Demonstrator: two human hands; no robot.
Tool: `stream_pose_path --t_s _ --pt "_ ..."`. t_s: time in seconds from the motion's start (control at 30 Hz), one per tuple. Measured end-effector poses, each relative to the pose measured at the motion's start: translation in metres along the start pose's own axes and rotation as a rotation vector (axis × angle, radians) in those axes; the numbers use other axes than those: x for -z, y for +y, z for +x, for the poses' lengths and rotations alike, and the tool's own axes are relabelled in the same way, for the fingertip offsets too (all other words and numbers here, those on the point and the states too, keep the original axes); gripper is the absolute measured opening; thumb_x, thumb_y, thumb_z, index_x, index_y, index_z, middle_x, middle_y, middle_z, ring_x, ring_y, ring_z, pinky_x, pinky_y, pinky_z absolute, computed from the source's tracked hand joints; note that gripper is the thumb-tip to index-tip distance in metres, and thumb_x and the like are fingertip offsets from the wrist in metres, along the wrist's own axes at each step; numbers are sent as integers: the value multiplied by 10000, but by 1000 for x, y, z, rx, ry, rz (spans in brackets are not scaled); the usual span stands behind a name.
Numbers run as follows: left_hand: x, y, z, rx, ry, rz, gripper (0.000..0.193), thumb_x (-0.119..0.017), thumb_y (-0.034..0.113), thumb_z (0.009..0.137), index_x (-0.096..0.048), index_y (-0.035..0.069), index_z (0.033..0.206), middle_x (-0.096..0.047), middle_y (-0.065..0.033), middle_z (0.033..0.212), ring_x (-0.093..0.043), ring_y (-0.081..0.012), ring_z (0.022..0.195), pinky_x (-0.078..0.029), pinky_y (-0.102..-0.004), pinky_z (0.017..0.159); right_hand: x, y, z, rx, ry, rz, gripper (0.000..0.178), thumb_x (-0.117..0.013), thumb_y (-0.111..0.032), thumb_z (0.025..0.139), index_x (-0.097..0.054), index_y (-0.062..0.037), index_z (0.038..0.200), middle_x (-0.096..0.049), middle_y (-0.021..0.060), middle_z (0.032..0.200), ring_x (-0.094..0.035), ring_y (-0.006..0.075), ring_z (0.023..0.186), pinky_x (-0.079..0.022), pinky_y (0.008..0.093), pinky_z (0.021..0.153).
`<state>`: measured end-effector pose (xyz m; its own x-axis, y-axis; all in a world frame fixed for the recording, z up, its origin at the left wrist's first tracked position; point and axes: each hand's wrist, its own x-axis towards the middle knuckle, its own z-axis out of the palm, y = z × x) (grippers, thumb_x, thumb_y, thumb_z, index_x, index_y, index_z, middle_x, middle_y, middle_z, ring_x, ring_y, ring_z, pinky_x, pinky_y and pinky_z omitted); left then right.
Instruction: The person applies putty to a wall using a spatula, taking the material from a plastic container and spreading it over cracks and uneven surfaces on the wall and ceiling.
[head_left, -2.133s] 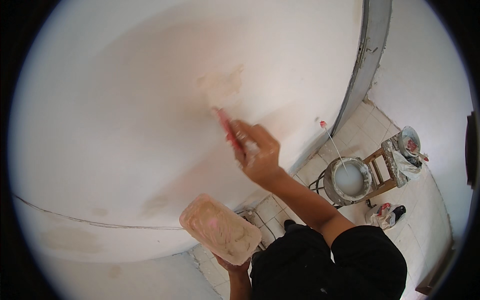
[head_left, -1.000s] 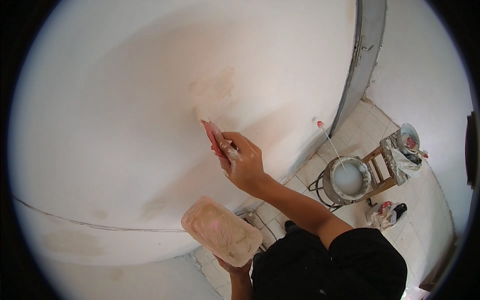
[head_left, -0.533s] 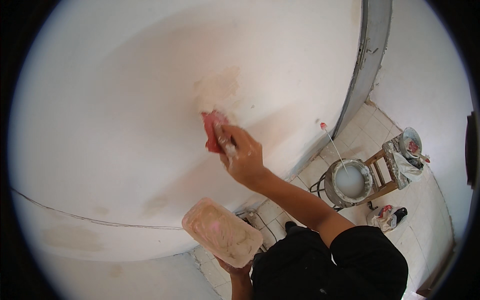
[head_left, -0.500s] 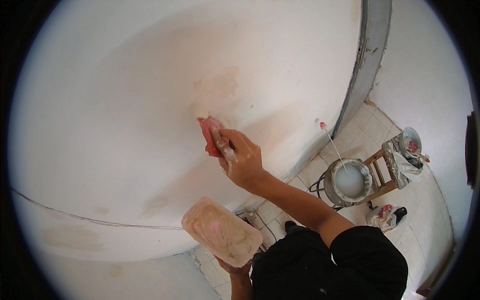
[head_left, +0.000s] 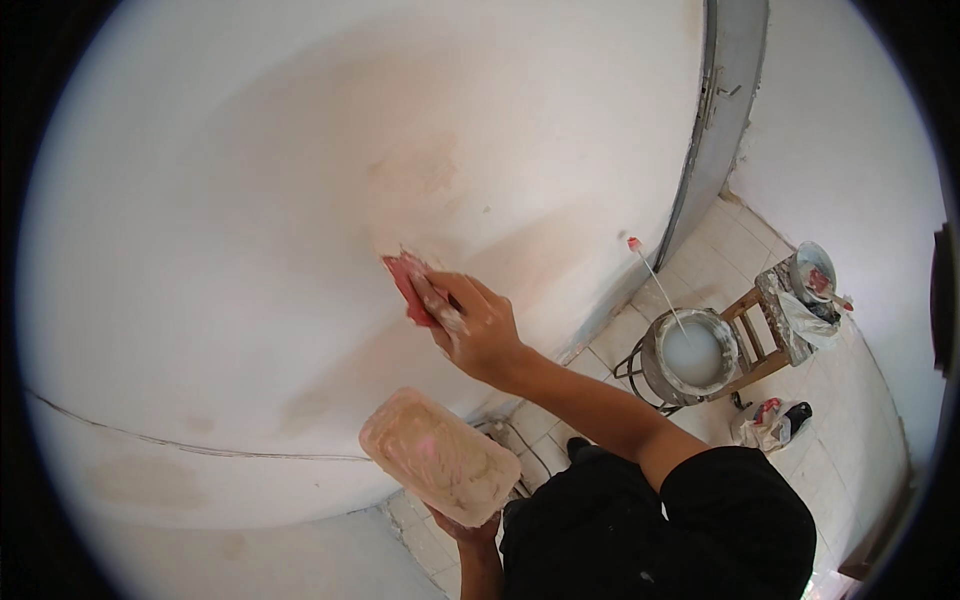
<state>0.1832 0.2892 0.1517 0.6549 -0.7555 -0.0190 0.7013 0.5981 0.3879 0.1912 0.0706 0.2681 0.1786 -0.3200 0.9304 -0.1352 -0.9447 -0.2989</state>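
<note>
While the right hand (head_left: 480, 335) grips a red putty knife (head_left: 408, 285) with its blade pressed flat to the white wall (head_left: 250, 200) at frame centre, the left hand (head_left: 465, 525) is closed under a filler-caked hawk board (head_left: 440, 455) at lower centre, held level and clear of the wall. The blade sits at the lower edge of a tan filler patch (head_left: 415, 185), so the work appears to be at the spreading stage; a further stroke would seem to call for steady blade pressure and a shallow angle. Open wall lies to the left and above, bounded at lower left by a thin dark line (head_left: 180, 440) across the surface. To the right a grey door frame (head_left: 725, 110) limits reach, and on the tiled floor (head_left: 720, 240) below it stand a bucket (head_left: 690, 355) with a stirring stick (head_left: 655, 280) and a wooden stool (head_left: 765, 335) carrying rags.
</note>
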Motion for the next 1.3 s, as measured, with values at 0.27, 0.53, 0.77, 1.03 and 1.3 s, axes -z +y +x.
stream_pose_path --t_s 0.27,0.53,0.77,1.03,1.3 --pt "-39 -1 0 -131 448 110 842 -796 216 619 -306 -15 1263 -453 -170 1223 -501 -282 1086 -392 -375 944 29 65 -30 -724 335 516 119 -577 -47 833 -629 52 875 -592 35 814 -501 46 546 -390 189 428" --pt "13 -1 0 -54 -138 142 601 -458 350 888 -201 73 1356 -330 -127 1341 -367 -266 1217 -361 -440 986 4 59 -23 -1052 577 942 135 -594 -74 837 -644 13 928 -595 5 734 -497 35 597 -419 193 513" --pt "11 -2 -6 -61 -204 86 574 -389 373 914 -182 80 1362 -304 -113 1361 -322 -273 1249 -317 -441 1020 -3 53 -20 -1082 603 1033 134 -601 -79 836 -640 23 914 -603 10 745 -506 37 596 -416 194 513" --pt "10 -6 -20 -115 19 787 650 -372 488 883 -193 97 1370 -314 -118 1362 -323 -294 1251 -299 -471 1022 -2 30 -4 -1017 552 1125 179 -611 -74 830 -630 9 987 -595 -2 723 -466 22 545 -362 188 457" --pt "1 -8 -17 -36 -62 64 650 -362 503 882 -214 92 1362 -348 -128 1341 -361 -295 1223 -343 -480 990 80 21 11 -1031 648 1271 180 -610 -62 806 -601 -31 983 -642 70 881 -638 152 706 -521 261 555"
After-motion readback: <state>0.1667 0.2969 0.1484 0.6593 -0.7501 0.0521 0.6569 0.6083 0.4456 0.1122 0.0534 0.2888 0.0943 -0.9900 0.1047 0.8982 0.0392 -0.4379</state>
